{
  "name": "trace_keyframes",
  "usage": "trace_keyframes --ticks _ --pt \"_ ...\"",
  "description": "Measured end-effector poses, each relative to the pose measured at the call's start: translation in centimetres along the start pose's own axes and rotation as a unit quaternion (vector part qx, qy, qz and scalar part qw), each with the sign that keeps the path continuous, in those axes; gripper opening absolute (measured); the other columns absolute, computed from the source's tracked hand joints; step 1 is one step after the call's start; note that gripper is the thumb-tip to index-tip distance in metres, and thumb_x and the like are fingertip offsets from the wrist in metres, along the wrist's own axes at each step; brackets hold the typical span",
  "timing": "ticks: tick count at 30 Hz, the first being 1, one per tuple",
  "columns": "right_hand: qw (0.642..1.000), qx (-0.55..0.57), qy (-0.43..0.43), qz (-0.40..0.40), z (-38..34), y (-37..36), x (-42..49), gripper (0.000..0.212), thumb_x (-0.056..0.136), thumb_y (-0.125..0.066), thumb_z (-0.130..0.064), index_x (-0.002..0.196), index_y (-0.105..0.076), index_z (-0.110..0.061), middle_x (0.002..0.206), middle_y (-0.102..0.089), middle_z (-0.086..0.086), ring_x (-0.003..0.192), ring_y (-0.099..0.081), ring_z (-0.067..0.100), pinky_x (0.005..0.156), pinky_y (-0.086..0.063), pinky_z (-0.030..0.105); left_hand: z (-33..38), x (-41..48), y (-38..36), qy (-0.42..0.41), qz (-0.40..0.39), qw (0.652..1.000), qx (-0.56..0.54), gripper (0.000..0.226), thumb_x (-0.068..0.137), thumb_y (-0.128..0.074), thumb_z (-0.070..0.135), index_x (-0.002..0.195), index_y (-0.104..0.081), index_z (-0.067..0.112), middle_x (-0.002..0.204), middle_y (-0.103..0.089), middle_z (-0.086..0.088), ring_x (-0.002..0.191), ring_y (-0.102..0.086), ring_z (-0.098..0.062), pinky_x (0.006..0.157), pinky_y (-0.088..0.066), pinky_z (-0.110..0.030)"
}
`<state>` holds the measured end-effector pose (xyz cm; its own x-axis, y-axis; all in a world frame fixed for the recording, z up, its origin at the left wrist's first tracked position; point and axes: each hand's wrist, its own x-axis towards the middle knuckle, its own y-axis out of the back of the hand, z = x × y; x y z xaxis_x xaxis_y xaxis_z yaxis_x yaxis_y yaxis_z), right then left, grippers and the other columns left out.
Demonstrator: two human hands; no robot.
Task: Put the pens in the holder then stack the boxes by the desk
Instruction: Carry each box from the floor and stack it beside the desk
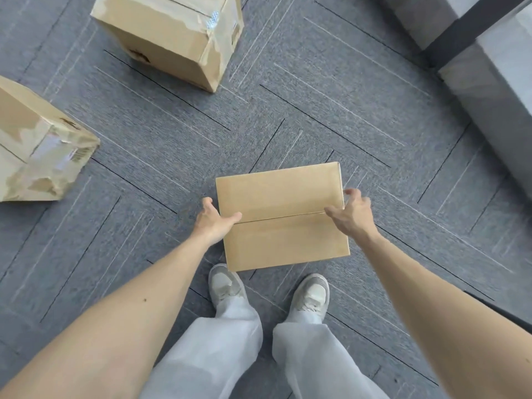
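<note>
The left hand [214, 218] is spread wide against the left edge of the plain box [282, 216], thumb lying over the top near the centre seam and fingers reaching down the side out of view. The right hand [352, 214] mirrors it on the right edge, also opened wide, thumb on the top at the seam's other end and fingers curled past the corner; whether either hand bears the box's weight or only touches it cannot be told. The box is closed, its top facing up at the camera, its long axis running left to right across the view with the seam along that same line, turned slightly anticlockwise. It sits just ahead of the person's pale shoes [226, 285], over the grey carpet [302, 116]. Well apart to the upper left, a taped box [169, 36] stands on the carpet with crumpled tape along its near corner. At the far left edge, a second taped box [37, 148], dented and torn, lies partly out of frame. At the upper right, grey furniture panels [501, 84] border the floor.
</note>
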<state>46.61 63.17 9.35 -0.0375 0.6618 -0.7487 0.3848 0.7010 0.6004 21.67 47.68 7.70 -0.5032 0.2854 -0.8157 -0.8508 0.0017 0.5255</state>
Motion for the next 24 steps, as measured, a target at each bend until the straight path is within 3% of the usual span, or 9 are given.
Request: trace_keyframes --ticks 5,10,13,16,21,24 --pt "0.999 0.023 -0.028 -0.026 0.7 -1.5 2.5 0.091 0.081 -0.072 -0.042 0.149 -0.020 -0.010 0.142 -0.039 0.026 0.127 -0.045 0.039 0.104 -0.039 0.042 -1.3 2.6 -1.6 0.021 -0.050 0.998 -0.016 0.106 0.069 -0.072 0.063 0.148 -0.015 0.020 0.146 -0.046 -0.009 0.128 -0.048 -0.034 0.103 -0.045 -0.052" --pt "0.998 0.043 -0.033 -0.045 1.0 -3.0 3.4 0.088 0.078 -0.075 -0.045 0.141 -0.025 -0.009 0.132 -0.053 0.021 0.119 -0.053 0.036 0.095 -0.043 0.038 -1.8 3.9 -2.4 0.032 -0.058 0.997 -0.040 0.121 0.056 -0.070 0.073 0.149 -0.013 0.022 0.148 -0.044 -0.009 0.132 -0.046 -0.032 0.104 -0.044 -0.053" --pt "0.998 0.052 -0.026 -0.034 1.1 -3.1 3.2 0.082 0.076 -0.076 -0.045 0.134 -0.030 -0.011 0.125 -0.057 0.017 0.114 -0.055 0.034 0.093 -0.045 0.039 -1.9 3.8 -2.5 0.030 -0.056 0.996 -0.058 0.117 0.060 -0.071 0.072 0.150 -0.013 0.023 0.147 -0.045 -0.007 0.131 -0.047 -0.031 0.104 -0.044 -0.053" --pt "0.998 0.050 -0.012 -0.030 1.2 -3.1 2.4 0.083 0.075 -0.078 -0.045 0.133 -0.030 -0.010 0.124 -0.058 0.018 0.112 -0.056 0.035 0.089 -0.045 0.036 -2.0 3.1 -2.4 0.027 -0.035 0.996 -0.080 0.098 0.067 -0.071 0.070 0.141 -0.026 0.023 0.140 -0.052 -0.004 0.125 -0.052 -0.030 0.101 -0.046 -0.052" --pt "0.997 0.071 -0.005 -0.017 0.4 -1.6 -0.6 0.084 0.075 -0.079 -0.043 0.135 -0.030 -0.010 0.126 -0.057 0.018 0.112 -0.056 0.034 0.088 -0.043 0.034 -1.1 1.3 0.0 -0.008 -0.012 0.998 -0.060 0.094 0.066 -0.070 0.072 0.137 -0.033 0.023 0.136 -0.055 -0.003 0.123 -0.053 -0.029 0.100 -0.047 -0.049" --pt "0.996 0.084 -0.001 -0.014 -1.2 0.8 -3.4 0.086 0.075 -0.079 -0.044 0.138 -0.029 -0.011 0.129 -0.055 0.017 0.115 -0.055 0.033 0.090 -0.044 0.035 0.7 -0.8 3.2 -0.018 -0.006 0.999 -0.044 0.115 0.053 -0.068 0.083 0.144 -0.028 0.024 0.142 -0.052 -0.003 0.127 -0.051 -0.028 0.105 -0.044 -0.048"
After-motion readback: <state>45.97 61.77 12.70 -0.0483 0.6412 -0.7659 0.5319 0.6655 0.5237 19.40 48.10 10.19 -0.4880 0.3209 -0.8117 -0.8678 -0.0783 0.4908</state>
